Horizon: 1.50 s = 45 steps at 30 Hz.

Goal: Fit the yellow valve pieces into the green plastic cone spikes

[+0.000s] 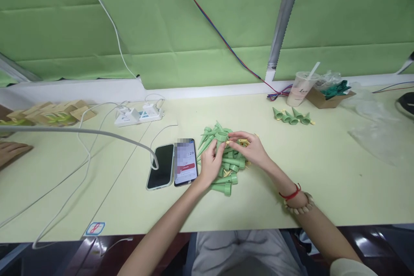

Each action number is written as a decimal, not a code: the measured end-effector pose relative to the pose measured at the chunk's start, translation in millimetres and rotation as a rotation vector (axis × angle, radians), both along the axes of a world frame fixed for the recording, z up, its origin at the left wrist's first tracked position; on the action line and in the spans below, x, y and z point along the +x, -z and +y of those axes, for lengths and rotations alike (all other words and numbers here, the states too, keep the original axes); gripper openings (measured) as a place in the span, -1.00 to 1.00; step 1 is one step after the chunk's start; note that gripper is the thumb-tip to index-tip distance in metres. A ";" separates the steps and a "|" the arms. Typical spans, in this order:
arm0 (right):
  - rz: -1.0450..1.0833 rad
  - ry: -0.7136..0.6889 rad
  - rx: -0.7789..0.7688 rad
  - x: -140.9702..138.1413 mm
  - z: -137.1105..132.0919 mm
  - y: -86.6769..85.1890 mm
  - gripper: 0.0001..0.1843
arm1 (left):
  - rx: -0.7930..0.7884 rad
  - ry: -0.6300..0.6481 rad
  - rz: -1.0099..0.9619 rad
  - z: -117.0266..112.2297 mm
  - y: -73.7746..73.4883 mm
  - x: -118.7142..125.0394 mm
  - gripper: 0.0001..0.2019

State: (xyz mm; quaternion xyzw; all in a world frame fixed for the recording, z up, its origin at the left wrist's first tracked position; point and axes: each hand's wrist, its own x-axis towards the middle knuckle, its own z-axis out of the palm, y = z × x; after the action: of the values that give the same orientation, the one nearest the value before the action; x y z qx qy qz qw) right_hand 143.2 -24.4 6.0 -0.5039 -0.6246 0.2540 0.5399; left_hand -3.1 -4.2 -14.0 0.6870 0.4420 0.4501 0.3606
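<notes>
My left hand (211, 164) is closed around a green plastic cone-shaped spike (221, 136), its round open end facing up. Close beside that rim, my right hand (250, 148) pinches a small yellow piece (227, 142) between thumb and fingertips. Whether the piece touches the cone I cannot tell. Under and around both hands lies a pile of green spikes (223, 188), with small yellow pieces (244, 142) mixed in, partly covered by my right hand.
Two phones, a dark one (163, 166) and a lit one (185, 168), lie left of the pile. Further out are a power strip (142, 115), white cables, small cardboard pieces (48, 114), several assembled spikes (293, 116), a drink cup (299, 89), a box (323, 99) and another person's hand (13, 153).
</notes>
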 end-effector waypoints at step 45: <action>0.060 0.089 -0.075 24.2 2.2 -2.6 -0.71 | -0.025 0.013 -0.097 9.7 1.7 1.6 -0.69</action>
State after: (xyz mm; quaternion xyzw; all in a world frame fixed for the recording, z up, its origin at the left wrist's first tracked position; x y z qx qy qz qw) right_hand 167.5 -22.3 8.6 -0.5434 -0.5751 0.2679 0.5497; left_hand -1.4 5.5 -15.7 0.6629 0.4252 0.4749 0.3928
